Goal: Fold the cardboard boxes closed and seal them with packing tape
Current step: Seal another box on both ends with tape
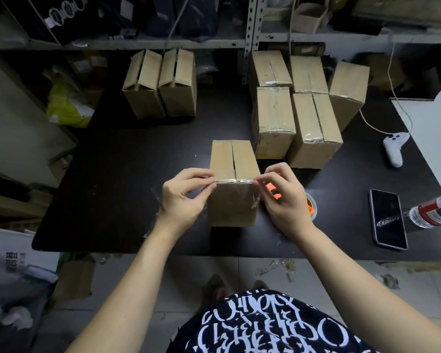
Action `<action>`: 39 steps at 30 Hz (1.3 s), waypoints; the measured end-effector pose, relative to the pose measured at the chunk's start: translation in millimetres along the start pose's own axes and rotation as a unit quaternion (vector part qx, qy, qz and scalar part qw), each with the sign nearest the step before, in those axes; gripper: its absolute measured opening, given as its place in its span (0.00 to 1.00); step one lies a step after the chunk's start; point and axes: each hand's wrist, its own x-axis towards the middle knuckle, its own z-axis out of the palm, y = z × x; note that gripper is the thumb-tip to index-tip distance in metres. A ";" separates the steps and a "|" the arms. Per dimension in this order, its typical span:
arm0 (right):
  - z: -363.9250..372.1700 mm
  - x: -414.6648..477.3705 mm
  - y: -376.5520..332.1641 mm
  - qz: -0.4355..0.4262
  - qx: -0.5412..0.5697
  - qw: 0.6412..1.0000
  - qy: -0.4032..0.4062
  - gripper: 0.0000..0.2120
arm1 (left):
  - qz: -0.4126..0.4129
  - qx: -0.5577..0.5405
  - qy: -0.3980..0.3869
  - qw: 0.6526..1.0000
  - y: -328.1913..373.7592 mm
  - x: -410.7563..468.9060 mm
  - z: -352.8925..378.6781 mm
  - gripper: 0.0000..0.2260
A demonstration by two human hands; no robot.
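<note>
The box (231, 207) stands on the table (112, 200), flaps folded shut. At its near top edge the left hand (182, 197) and right hand (284, 197) each pinch an end of the tape (233, 180). The box is probably light and stiff. The tape looks thin and clingy, so a grip at each corner suits it.

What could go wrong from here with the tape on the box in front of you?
1. The left hand and right hand pinch the ends of the tape at the corners of the box; the tape may wrinkle or stick to itself.
2. The tape seems to cross only the near edge. The seam behind it looks unsealed, so it may spring open.
</note>
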 end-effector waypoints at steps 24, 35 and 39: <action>10.0 -40.8 35.5 -0.087 -0.079 0.991 -0.062 0.10 | 0.060 0.082 0.022 0.995 -43.1 -59.7 38.8 0.04; 8.8 -44.3 44.6 -0.132 -0.082 0.985 -0.069 0.09 | 0.095 0.103 -0.007 0.990 -37.4 -57.8 34.1 0.03; 13.0 -42.1 40.2 -0.089 -0.045 0.995 -0.031 0.08 | 0.070 0.102 0.012 0.992 -33.7 -48.8 35.8 0.11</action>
